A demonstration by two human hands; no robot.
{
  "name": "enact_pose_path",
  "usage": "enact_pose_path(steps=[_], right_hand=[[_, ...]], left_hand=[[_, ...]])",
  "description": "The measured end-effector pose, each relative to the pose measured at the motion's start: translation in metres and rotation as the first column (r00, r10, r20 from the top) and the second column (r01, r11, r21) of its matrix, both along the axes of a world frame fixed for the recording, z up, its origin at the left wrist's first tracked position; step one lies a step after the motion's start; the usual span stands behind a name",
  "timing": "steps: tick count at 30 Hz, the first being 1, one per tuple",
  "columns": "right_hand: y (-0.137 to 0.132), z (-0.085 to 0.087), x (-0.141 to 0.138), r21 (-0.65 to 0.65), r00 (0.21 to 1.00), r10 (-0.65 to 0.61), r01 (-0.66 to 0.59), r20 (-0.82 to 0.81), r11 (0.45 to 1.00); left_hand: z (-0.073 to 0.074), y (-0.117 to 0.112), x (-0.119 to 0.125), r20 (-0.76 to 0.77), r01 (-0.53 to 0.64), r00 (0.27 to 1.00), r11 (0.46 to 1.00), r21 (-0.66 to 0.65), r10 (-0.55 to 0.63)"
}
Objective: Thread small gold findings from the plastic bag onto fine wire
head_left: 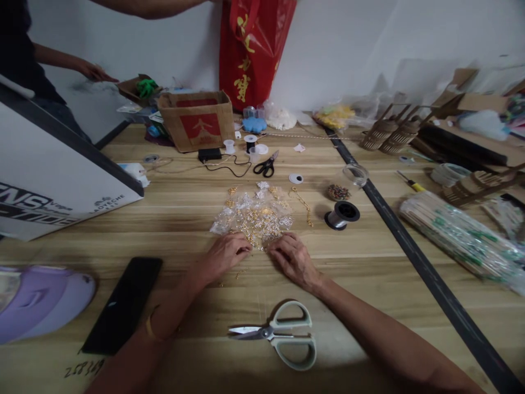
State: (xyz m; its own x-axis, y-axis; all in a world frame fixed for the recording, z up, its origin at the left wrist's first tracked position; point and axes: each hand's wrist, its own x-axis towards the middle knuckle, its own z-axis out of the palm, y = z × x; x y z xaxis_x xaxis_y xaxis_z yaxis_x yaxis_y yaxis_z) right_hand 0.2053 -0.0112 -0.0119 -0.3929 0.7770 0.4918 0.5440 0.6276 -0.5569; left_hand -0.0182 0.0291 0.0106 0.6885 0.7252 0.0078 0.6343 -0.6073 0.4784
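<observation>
A spread of small gold and silver jewelry findings, partly in clear plastic bags, lies on the wooden table. My left hand rests at its near left edge, fingers curled and pressed together. Opposite it, my right hand touches the near right edge with its fingers bent inward. Whatever either hand pinches is too small to make out. A few gold bits lie in front of my left hand. Nearer me are open scissors with pale handles. A gold chain lies beyond my right hand.
A wire spool and a tipped jar of beads stand right of the pile. Black scissors and a paper bag are farther back. A phone lies left; packaged sticks lie right. Another person's hand is at upper left.
</observation>
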Motion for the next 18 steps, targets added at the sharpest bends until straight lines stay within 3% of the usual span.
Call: enact_pose_path(steps=[5,9,15,18], right_hand=[[0.000,-0.002,0.000,0.001,1.000,0.003,-0.003,0.003,1.000],[0.001,-0.004,0.001,0.006,1.000,-0.001,0.001,0.000,1.000],[0.001,-0.003,0.001,0.004,1.000,-0.005,0.005,0.004,1.000],[0.000,-0.002,0.001,0.002,1.000,-0.001,0.001,0.003,1.000]], left_hand=[[-0.002,-0.001,-0.001,-0.035,0.020,0.999,1.000,0.020,-0.019],[0.005,0.000,-0.009,-0.149,0.026,0.989,0.995,0.096,-0.011],[0.010,0.005,-0.047,-0.332,-0.038,0.937,0.976,0.214,0.109],[0.006,0.006,-0.071,-0.248,-0.135,0.949,0.961,0.243,0.196]])
